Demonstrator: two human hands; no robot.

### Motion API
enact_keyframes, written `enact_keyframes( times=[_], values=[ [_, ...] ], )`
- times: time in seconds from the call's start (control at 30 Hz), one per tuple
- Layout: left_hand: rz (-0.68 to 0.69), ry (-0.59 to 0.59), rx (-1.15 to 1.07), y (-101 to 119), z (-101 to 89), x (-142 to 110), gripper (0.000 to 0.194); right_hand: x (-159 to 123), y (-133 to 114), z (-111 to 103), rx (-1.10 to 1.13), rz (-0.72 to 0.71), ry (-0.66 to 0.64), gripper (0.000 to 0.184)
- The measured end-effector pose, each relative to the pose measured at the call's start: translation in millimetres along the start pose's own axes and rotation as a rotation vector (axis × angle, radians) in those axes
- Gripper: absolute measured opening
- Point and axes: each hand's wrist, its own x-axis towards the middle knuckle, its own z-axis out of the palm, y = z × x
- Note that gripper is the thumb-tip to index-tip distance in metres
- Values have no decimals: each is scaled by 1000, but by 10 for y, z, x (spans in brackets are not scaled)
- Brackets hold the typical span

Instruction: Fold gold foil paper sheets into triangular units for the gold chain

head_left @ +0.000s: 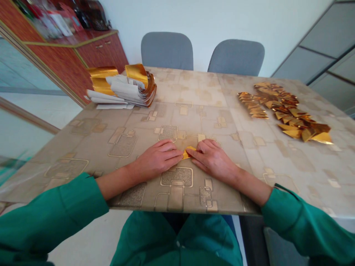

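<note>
A small piece of gold foil paper point(189, 151) lies on the patterned table point(116, 122) in front of me. My left hand point(156, 158) rests palm down with its fingertips pressed on the paper's left side. My right hand point(213, 159) lies flat too, its fingers pressing the paper's right side. Most of the paper is hidden under my fingers. Both sleeves are green.
A stack of gold and white foil sheets point(124, 88) sits at the far left of the table. Several folded gold pieces point(285, 111) lie in rows at the far right. Two grey chairs point(166, 50) stand behind the table; a wooden cabinet point(91, 51) is at left.
</note>
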Motion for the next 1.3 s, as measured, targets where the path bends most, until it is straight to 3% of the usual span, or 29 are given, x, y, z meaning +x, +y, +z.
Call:
enact_keyframes(
  times=[0.23, 0.47, 0.73, 0.97, 1.3],
  values=[
    [34, -39, -41, -49, -47, -35, 25, -73, 53, 60, 72, 65, 17, 29],
    [-74, 4, 56, 10, -26, 4, 20, -85, 13, 21, 245, 182, 89, 22],
    [-54, -21, 35, 61, 88, 92, 22, 211, -31, 48, 267, 476, 10, 22],
    [-50, -39, 48, 59, 40, 36, 19, 246, -43, 77, 260, 504, 16, 21],
    [3, -86, 103, 113, -56, -7, 21, 440, -137, -1, 84, 589, -161, 36]
  ],
)
